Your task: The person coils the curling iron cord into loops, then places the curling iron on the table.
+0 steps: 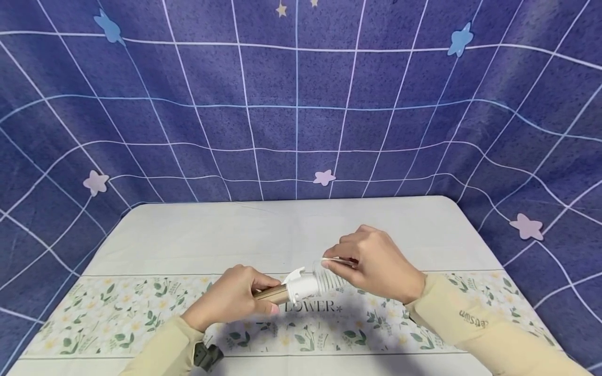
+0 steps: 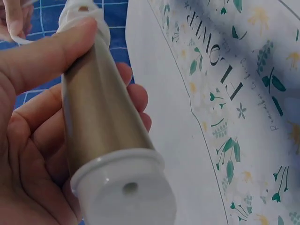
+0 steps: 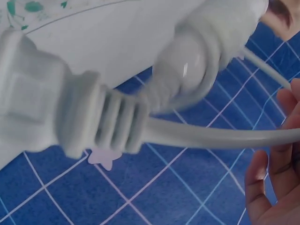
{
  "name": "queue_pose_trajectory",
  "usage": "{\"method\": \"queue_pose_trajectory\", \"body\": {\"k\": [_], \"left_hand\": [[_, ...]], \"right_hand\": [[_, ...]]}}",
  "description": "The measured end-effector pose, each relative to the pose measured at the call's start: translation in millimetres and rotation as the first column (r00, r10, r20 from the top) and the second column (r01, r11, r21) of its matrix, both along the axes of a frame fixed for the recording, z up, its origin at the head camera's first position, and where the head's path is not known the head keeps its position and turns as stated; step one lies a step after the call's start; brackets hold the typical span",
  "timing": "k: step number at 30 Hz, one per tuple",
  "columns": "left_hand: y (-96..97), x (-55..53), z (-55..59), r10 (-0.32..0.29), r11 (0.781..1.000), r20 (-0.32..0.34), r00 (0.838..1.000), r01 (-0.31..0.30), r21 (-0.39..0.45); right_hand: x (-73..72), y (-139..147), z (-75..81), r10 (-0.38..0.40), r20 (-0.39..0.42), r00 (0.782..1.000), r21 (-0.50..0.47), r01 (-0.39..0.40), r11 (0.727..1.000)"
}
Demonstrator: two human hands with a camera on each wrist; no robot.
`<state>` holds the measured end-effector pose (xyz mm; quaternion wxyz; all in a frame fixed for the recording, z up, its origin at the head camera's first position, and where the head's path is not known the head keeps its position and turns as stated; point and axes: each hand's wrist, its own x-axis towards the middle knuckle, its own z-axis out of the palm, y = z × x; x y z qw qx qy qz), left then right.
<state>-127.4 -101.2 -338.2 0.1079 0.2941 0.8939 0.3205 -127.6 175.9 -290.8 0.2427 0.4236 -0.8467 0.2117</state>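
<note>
In the head view my left hand (image 1: pixel 235 295) grips the gold barrel of a curling iron (image 1: pixel 303 287), with its white clamp lever and handle pointing right. The left wrist view shows my thumb on the gold barrel (image 2: pixel 101 108) and fingers behind it; the white end cap (image 2: pixel 126 187) has a small hole. White cord (image 1: pixel 331 280) loops around the handle end. My right hand (image 1: pixel 376 261) pinches a stretch of cord. In the right wrist view, that cord (image 3: pixel 215 137) runs from my fingers to a white plug (image 3: pixel 33 98) with a ribbed neck.
A white table cover (image 1: pixel 211 230) with a floral band and printed lettering lies beneath my hands. Behind and beside it hangs a blue cloth (image 1: pixel 296 125) with a grid and stars. A dark band (image 1: pixel 207 356) sits at my left wrist.
</note>
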Motion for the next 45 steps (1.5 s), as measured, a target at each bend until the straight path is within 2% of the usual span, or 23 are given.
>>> {"method": "queue_pose_trajectory", "body": {"k": [5,9,14,20,24,31,37,42,45], "left_hand": [[-0.9,-1.4,-1.0,0.069,0.997,-0.013,0.998,-0.068,0.022],[-0.4,-2.4,-1.7,0.092,0.995,-0.018,0.996,-0.091,0.046],[-0.5,-2.9,-2.7,0.133,0.987,0.026,0.991,-0.135,0.088],[1.0,-3.8,-2.7,0.212,0.967,0.052,0.976,-0.217,0.131],[1.0,-3.4,-3.2,0.236,0.957,0.079,0.969,-0.245,0.152],[0.8,-3.5,-2.4,0.237,0.939,0.176,0.956,-0.272,0.211],[1.1,-3.8,-1.8,0.206,0.927,0.248,0.946,-0.27,0.259],[3.4,-4.0,-0.7,0.165,0.92,0.295,0.941,-0.254,0.298],[3.8,-3.2,1.3,0.144,0.913,0.322,0.936,-0.251,0.32]], "right_hand": [[6.4,-3,-0.8,0.002,0.015,1.0,-0.016,-0.002,1.0],[9.5,-3,-3.3,0.009,0.047,0.999,-0.019,-0.008,1.0],[10.9,-3,-4.9,0.03,0.11,0.993,-0.007,-0.03,1.0],[9.9,-1,-7.2,0.078,0.236,0.969,0.018,-0.084,0.996],[7.2,1,-10.5,0.116,0.307,0.945,0.0,-0.122,0.993],[0.1,6,-18.7,0.197,0.408,0.891,-0.056,-0.191,0.98],[-6.8,12,-28.0,0.176,0.479,0.86,-0.015,-0.192,0.981],[-11.3,16,-35.7,0.166,0.504,0.847,0.018,-0.203,0.979],[-12.7,18,-38.8,0.175,0.537,0.825,0.012,-0.214,0.977]]}}
